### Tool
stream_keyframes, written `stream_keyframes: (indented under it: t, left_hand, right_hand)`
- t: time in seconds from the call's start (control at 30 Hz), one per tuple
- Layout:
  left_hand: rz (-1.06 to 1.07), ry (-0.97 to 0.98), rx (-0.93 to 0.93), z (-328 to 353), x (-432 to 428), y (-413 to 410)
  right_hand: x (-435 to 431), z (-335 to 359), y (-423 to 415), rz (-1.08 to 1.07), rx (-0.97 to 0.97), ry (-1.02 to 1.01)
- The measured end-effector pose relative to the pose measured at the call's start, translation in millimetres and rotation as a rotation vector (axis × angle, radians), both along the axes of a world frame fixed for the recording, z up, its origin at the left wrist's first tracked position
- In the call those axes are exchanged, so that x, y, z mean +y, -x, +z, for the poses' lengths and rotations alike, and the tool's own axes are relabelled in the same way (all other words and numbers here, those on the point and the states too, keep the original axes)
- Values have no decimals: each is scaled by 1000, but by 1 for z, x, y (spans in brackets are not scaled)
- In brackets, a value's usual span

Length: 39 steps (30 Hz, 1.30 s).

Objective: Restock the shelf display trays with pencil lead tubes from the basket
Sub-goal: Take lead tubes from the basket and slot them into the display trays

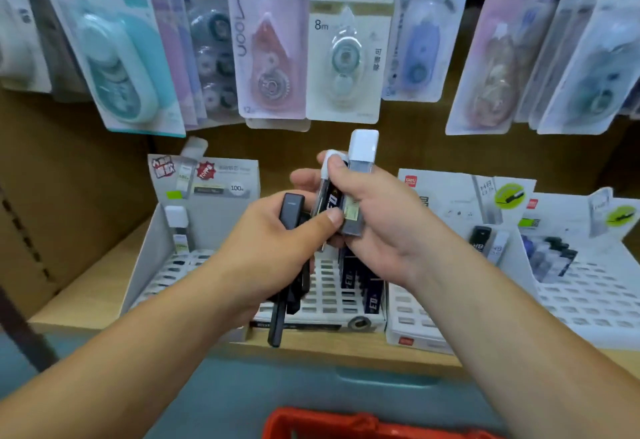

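My left hand point(273, 248) grips several black lead tubes point(291, 211), one sticking out below toward the shelf edge. Its thumb touches the tubes in my right hand point(377, 216). That hand holds two upright tubes: a white-capped clear one point(360, 175) and a dark printed one point(332, 196). Both hands hover above the middle display tray point(332, 300), a white grid with a few dark blue tubes standing in it. The left tray point(162, 265) holds one white-capped tube point(178, 227). Two right trays point(588, 293) hold a few tubes. The red basket point(346, 424) shows at the bottom edge.
Correction tape packs point(273, 47) hang on pegs close above the trays and my hands. The trays sit on a wooden shelf point(90, 296) with cardboard backing. A grey-blue surface point(311, 383) lies between the shelf front and the basket.
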<state>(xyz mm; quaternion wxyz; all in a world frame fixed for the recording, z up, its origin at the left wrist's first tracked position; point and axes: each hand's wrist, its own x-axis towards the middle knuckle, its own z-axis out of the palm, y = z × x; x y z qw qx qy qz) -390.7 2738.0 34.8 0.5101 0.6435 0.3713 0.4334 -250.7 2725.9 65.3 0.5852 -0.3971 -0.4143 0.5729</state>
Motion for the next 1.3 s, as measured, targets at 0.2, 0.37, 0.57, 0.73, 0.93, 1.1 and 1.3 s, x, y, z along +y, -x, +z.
stream_keyframes:
  t: [0.2, 0.37, 0.57, 0.73, 0.93, 1.1, 1.3]
  left_hand:
    - [-65, 161, -20, -6, 9, 24]
    - [-119, 230, -61, -10, 14, 25]
    - [-138, 223, -116, -15, 15, 8]
    - [-147, 248, -108, -17, 19, 5]
    - [-225, 361, -203, -20, 22, 8]
    - [-202, 370, -245, -22, 22, 6]
    - [3, 198, -101, -24, 32, 10]
  right_hand:
    - [9, -16, 17, 42, 31, -4]
    - [13, -24, 10, 98, -47, 7]
    - [18, -34, -5, 41, -201, -5]
    - [21, -38, -11, 42, -243, -4]
    - [30, -42, -17, -8, -391, -44]
    - [24, -38, -15, -33, -486, -98]
    - [28, -34, -14, -361, -221, -244]
